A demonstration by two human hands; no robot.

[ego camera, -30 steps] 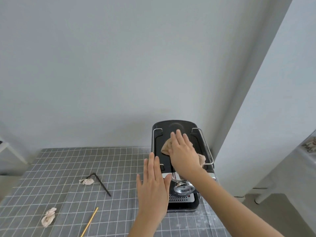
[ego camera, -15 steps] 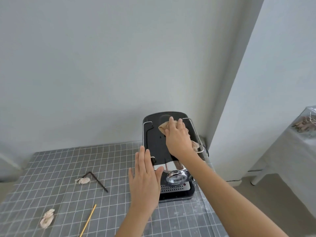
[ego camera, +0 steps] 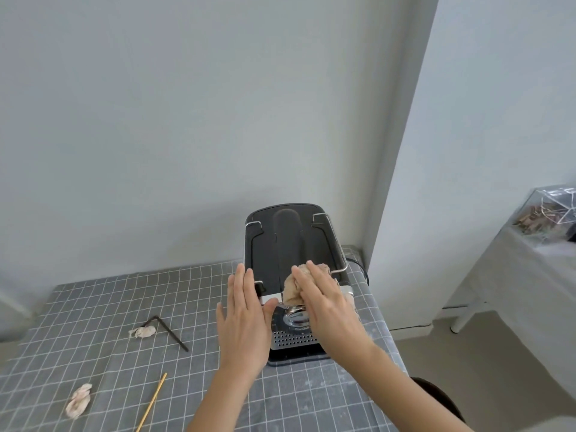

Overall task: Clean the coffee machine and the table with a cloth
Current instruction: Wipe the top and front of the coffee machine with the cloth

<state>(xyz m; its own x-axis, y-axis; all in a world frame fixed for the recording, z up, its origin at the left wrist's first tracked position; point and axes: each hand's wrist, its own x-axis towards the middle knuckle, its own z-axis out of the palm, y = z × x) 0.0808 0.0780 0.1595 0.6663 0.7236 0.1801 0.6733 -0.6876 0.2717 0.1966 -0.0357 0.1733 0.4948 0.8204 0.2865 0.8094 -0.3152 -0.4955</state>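
A black coffee machine (ego camera: 288,241) with chrome rails stands at the back right of the table (ego camera: 93,322), which has a grey checked cover. My right hand (ego camera: 327,302) presses a crumpled beige cloth (ego camera: 293,286) onto the front edge of the machine's top, above the chrome brew head. My left hand (ego camera: 244,319) is flat, fingers together, resting against the machine's left side. It holds nothing.
On the table lie a black hex key (ego camera: 170,332), two crumpled tissue scraps (ego camera: 142,332) (ego camera: 78,400) and a thin yellow stick (ego camera: 152,400). A white wall corner (ego camera: 405,182) rises right of the machine. A second table (ego camera: 530,260) with a clear box stands at the right.
My right hand has drawn the cloth from the back of the machine's top toward its front edge. My left hand stays against the machine's side. The view has shifted a little.
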